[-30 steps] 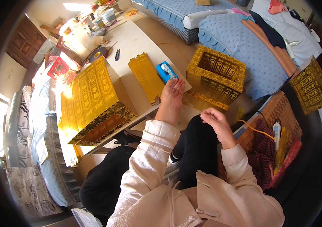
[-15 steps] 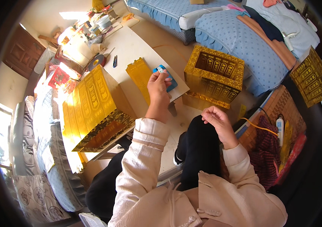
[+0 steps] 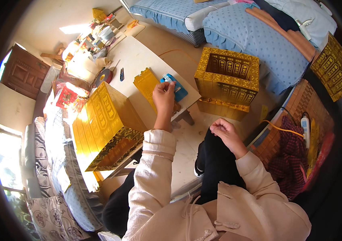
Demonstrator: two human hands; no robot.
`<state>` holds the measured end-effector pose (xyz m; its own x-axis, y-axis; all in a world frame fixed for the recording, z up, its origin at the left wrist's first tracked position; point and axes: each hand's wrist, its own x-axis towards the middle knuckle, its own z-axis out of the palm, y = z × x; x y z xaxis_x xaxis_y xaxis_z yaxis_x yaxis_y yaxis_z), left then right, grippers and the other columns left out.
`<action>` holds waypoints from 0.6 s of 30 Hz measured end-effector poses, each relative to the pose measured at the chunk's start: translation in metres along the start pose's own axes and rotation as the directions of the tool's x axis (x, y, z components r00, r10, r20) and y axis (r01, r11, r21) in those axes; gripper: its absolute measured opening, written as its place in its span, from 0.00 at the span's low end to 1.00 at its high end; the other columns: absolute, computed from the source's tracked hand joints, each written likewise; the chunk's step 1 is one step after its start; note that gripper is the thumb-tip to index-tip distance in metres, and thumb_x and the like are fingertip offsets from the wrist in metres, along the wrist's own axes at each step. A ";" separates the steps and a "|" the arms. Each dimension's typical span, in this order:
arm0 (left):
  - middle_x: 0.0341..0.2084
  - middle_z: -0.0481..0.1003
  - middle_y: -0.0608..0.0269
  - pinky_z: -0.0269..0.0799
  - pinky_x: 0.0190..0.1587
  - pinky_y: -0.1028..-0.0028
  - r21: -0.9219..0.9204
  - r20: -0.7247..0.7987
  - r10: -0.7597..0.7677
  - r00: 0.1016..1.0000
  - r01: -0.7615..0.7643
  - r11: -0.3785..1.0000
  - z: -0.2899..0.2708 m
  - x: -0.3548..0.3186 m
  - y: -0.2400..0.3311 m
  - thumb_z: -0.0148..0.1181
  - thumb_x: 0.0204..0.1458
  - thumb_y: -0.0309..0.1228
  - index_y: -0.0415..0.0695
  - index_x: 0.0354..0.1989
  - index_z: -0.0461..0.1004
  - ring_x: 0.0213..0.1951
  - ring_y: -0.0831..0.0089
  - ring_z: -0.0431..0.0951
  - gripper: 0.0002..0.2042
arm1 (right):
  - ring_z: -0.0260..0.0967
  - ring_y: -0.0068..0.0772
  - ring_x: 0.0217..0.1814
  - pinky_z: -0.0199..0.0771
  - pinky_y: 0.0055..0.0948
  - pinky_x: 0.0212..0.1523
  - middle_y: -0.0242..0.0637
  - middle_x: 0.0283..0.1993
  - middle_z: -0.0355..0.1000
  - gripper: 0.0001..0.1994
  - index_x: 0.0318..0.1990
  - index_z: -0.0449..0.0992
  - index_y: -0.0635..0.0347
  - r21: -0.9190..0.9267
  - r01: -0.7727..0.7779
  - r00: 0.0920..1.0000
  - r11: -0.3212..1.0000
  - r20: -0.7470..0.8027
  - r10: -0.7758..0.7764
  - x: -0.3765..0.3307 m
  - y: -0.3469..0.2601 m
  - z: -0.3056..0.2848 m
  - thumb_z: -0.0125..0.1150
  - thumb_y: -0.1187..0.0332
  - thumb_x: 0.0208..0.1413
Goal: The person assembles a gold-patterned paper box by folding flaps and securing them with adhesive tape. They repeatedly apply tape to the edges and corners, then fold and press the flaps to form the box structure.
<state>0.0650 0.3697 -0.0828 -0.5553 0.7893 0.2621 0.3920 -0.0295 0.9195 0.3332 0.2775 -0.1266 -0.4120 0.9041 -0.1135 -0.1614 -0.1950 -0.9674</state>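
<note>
My left hand [image 3: 164, 97] is raised over the table's near corner, its fingers pinched; whatever they hold, if anything, is too small to make out. Just behind it lies a blue tape dispenser [image 3: 182, 93], partly covered by the hand. A flat gold cardboard piece [image 3: 144, 83] lies beside them on the white table [image 3: 137, 52]. Above my knee hangs my right hand [image 3: 228, 135], thumb and fingers closed together, with nothing clearly visible in them. To the left a large gold patterned box [image 3: 102, 124] rests on its side on the table.
Beyond the table's right corner stands an open gold box [image 3: 235, 86] on top of another gold piece. A cutter knife [image 3: 121, 74] and a dark tape roll [image 3: 103, 77] lie farther back. At the right are a gold panel [image 3: 333, 66], a white power strip [image 3: 305, 130] and an orange cord [image 3: 281, 127].
My left hand has come slightly down and left, with its fingers still pinched. The right hand has lowered a little and its fingers have curled in more. The view has shifted slightly.
</note>
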 end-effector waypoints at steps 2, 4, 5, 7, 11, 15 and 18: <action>0.24 0.75 0.59 0.70 0.33 0.69 0.033 -0.007 -0.001 1.000 0.001 0.999 0.000 -0.001 -0.003 0.71 0.55 0.36 0.34 0.32 0.82 0.27 0.72 0.73 0.14 | 0.66 0.11 0.35 0.68 0.16 0.37 0.22 0.34 0.72 0.06 0.39 0.76 0.60 -0.003 -0.001 1.000 1.000 -0.019 0.001 0.003 0.010 -0.002 0.65 0.69 0.66; 0.24 0.76 0.60 0.69 0.32 0.69 0.022 0.025 0.009 1.000 -0.009 1.000 -0.001 -0.001 -0.005 0.71 0.55 0.36 0.34 0.32 0.83 0.26 0.73 0.72 0.14 | 0.67 0.11 0.35 0.68 0.16 0.37 0.22 0.33 0.72 0.05 0.39 0.76 0.60 -0.004 -0.012 0.999 1.000 -0.040 0.012 0.004 0.016 -0.005 0.65 0.69 0.66; 0.24 0.76 0.60 0.69 0.32 0.70 0.014 0.041 0.013 0.999 -0.014 1.000 -0.001 -0.001 -0.002 0.71 0.55 0.36 0.34 0.32 0.83 0.26 0.74 0.72 0.14 | 0.67 0.12 0.35 0.68 0.16 0.37 0.22 0.33 0.72 0.05 0.39 0.76 0.60 -0.002 -0.007 0.999 1.000 -0.052 0.007 0.004 0.017 -0.006 0.65 0.69 0.66; 0.23 0.77 0.62 0.68 0.31 0.72 -0.024 0.084 -0.011 0.996 0.013 1.000 0.000 -0.003 0.002 0.71 0.56 0.35 0.34 0.31 0.83 0.25 0.77 0.72 0.14 | 0.68 0.12 0.34 0.69 0.17 0.37 0.23 0.33 0.73 0.04 0.39 0.76 0.59 0.002 0.002 0.997 1.000 -0.077 -0.002 0.003 0.019 -0.010 0.64 0.70 0.65; 0.22 0.78 0.65 0.66 0.29 0.76 -0.124 0.156 -0.083 0.984 0.103 0.987 -0.001 -0.006 0.005 0.69 0.58 0.34 0.33 0.32 0.83 0.25 0.82 0.70 0.13 | 0.68 0.14 0.34 0.70 0.18 0.37 0.24 0.33 0.73 0.04 0.38 0.76 0.59 0.000 -0.011 0.997 1.000 -0.076 0.011 0.002 0.021 -0.009 0.64 0.70 0.65; 0.23 0.78 0.67 0.65 0.28 0.78 -0.138 0.153 -0.078 0.985 0.100 0.985 -0.001 -0.009 0.008 0.69 0.59 0.33 0.33 0.33 0.82 0.25 0.84 0.69 0.12 | 0.69 0.15 0.34 0.71 0.19 0.37 0.26 0.33 0.73 0.05 0.38 0.75 0.59 -0.007 -0.025 0.998 1.000 -0.064 0.024 0.003 0.027 -0.008 0.64 0.70 0.65; 0.22 0.78 0.67 0.64 0.28 0.78 -0.150 0.165 -0.077 0.983 0.102 0.983 -0.002 -0.008 0.009 0.69 0.58 0.33 0.33 0.33 0.82 0.25 0.84 0.69 0.12 | 0.69 0.16 0.33 0.71 0.20 0.36 0.27 0.32 0.73 0.05 0.37 0.74 0.59 -0.018 -0.040 0.998 0.999 -0.054 0.039 0.004 0.028 -0.005 0.63 0.70 0.65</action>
<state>0.0714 0.3614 -0.0757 -0.4555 0.8794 0.1388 0.2192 -0.0403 0.9749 0.3317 0.2774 -0.1553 -0.3687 0.9152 -0.1628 -0.1286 -0.2237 -0.9661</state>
